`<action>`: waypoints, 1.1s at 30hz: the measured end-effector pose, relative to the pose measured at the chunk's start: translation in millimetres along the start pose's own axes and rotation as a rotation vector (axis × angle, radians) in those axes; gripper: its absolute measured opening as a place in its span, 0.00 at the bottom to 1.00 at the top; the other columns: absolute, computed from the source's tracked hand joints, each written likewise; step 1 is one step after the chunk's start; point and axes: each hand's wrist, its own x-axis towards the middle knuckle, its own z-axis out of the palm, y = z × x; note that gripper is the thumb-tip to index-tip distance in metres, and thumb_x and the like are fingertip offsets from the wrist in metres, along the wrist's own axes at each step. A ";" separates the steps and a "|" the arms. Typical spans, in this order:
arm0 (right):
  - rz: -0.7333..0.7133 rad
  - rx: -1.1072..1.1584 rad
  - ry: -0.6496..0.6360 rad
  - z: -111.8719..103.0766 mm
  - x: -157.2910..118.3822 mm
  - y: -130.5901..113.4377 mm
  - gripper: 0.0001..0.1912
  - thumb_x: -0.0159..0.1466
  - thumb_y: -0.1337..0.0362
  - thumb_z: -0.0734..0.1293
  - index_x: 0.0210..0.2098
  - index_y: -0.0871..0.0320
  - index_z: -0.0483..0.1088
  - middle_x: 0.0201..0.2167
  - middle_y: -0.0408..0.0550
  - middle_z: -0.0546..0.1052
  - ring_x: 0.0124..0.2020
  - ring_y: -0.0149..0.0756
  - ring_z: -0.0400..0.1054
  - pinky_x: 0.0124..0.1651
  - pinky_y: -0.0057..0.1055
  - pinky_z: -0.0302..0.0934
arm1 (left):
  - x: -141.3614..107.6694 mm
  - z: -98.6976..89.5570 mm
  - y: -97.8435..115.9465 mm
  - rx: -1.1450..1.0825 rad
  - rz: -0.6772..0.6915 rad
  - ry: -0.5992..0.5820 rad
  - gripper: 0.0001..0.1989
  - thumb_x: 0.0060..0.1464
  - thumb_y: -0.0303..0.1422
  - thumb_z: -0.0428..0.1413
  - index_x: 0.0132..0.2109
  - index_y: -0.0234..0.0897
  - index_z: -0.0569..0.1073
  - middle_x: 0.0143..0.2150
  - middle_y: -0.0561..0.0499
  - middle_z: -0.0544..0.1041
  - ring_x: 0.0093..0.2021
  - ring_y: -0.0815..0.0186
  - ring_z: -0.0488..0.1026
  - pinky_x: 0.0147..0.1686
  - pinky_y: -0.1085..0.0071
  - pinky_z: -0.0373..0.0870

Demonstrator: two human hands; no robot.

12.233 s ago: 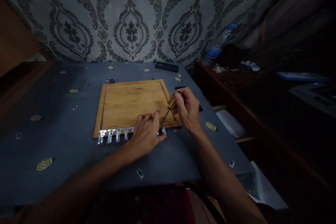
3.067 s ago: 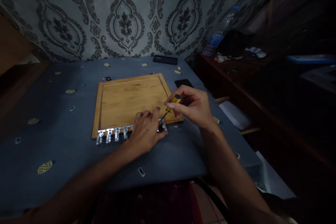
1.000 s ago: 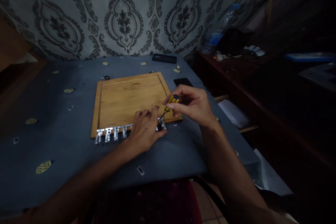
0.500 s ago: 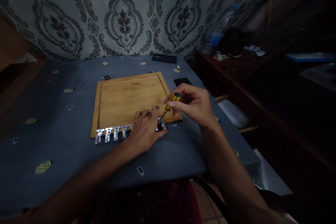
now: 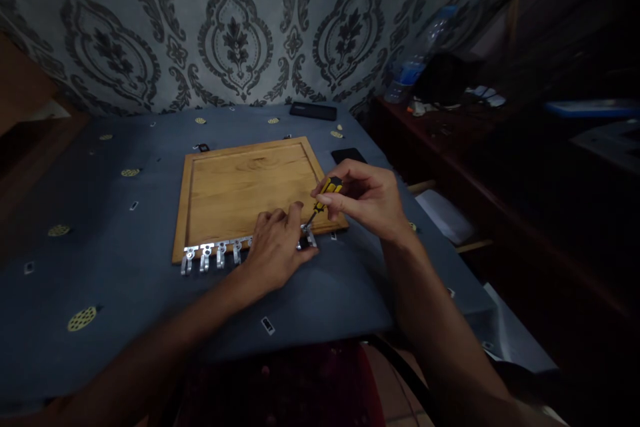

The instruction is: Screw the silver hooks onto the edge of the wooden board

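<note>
A framed wooden board (image 5: 250, 187) lies flat on the cloth-covered table. Along its near edge runs a metal hook rail (image 5: 221, 253), its silver hooks jutting toward me. My left hand (image 5: 275, 247) is closed over the right part of this rail, fingers on the board and thumb on the near side, hiding some hooks. Pinched between the thumb and fingers of my right hand (image 5: 370, 197) is a small screwdriver (image 5: 327, 193) with a yellow and black handle. It leans, and its tip meets the rail near the right end; any screw there is too small to make out.
A black phone-like object (image 5: 313, 111) lies by the wall, and another dark flat object (image 5: 349, 156) sits just beyond my right hand. A small dark hanger (image 5: 202, 147) shows at the board's far edge. On the right stands a side desk with a plastic bottle (image 5: 411, 73).
Almost nothing differs. The screwdriver and my right hand have shifted very slightly; my left hand, the rail and the board stay put.
</note>
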 end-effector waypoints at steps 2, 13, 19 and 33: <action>0.017 -0.008 -0.009 -0.7 -0.1 0.1 0.19 0.51 0.52 0.80 0.29 0.58 0.74 0.22 0.40 0.77 0.16 0.28 0.70 0.20 0.24 0.65 | 0.3 -0.7 0.5 -0.007 -0.006 -0.004 0.34 0.56 0.39 0.64 0.62 0.36 0.56 0.49 0.44 0.79 0.54 0.49 0.72 0.52 0.54 0.63; 0.007 -0.055 -0.072 -3.1 -1.1 -3.4 0.17 0.58 0.50 0.76 0.35 0.59 0.77 0.23 0.42 0.77 0.18 0.28 0.71 0.23 0.26 0.68 | 0.7 0.3 -0.1 0.008 -0.004 0.000 0.32 0.56 0.39 0.64 0.61 0.37 0.57 0.49 0.44 0.79 0.54 0.48 0.72 0.52 0.53 0.64; 0.027 -0.004 -0.022 -1.6 -1.7 -1.3 0.18 0.52 0.53 0.80 0.31 0.58 0.74 0.20 0.38 0.74 0.16 0.26 0.68 0.19 0.24 0.65 | 1.1 -1.2 0.8 0.010 0.008 -0.011 0.34 0.56 0.39 0.64 0.61 0.33 0.57 0.48 0.43 0.79 0.54 0.48 0.72 0.53 0.53 0.64; 0.011 0.009 -0.073 -4.3 -2.2 -0.2 0.16 0.57 0.54 0.77 0.37 0.60 0.78 0.24 0.42 0.78 0.17 0.26 0.70 0.22 0.24 0.66 | 0.6 0.1 0.1 0.022 0.006 -0.006 0.33 0.56 0.39 0.64 0.61 0.34 0.57 0.49 0.42 0.79 0.55 0.48 0.72 0.52 0.54 0.63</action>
